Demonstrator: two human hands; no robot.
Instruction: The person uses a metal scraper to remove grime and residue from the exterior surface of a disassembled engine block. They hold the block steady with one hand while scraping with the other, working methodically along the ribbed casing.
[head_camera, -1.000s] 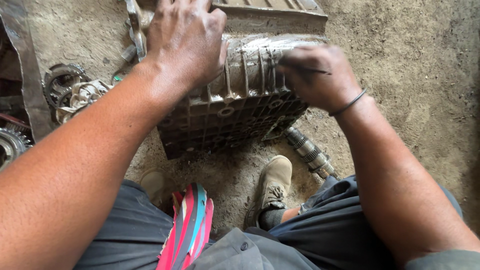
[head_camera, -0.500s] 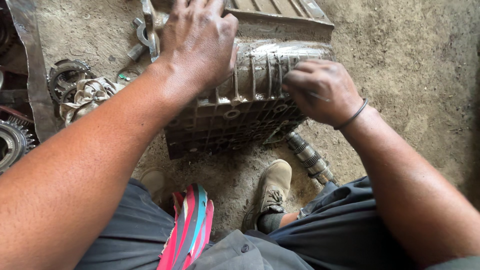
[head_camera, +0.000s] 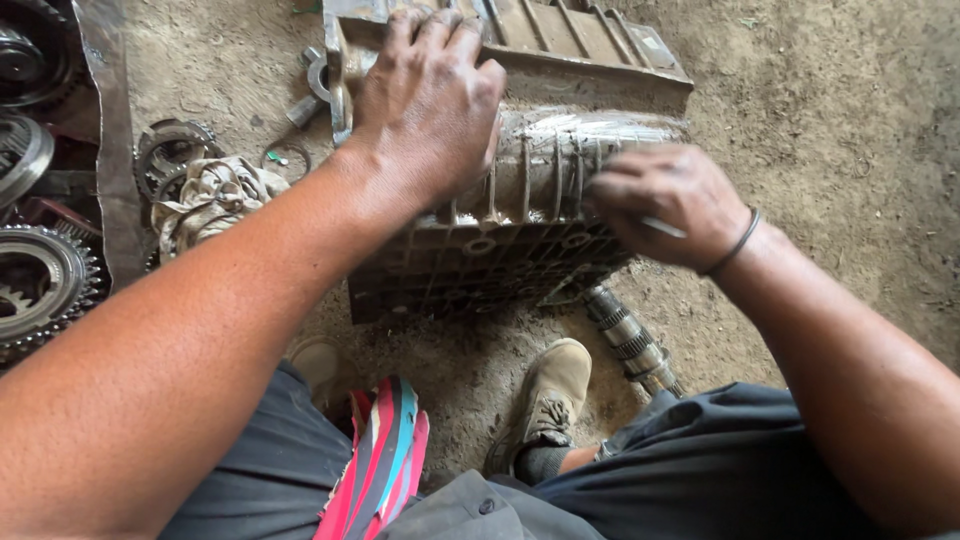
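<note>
Gears are laid out far left on the dirt, a rag beside them. The ribbed metal casing is set on the ground at centre; its inside can't be seen. Left hand is pressed flat on its top, fingers spread. Right hand is curled on the casing's right side, pinching a thin tool. A splined shaft is lying just below.
</note>
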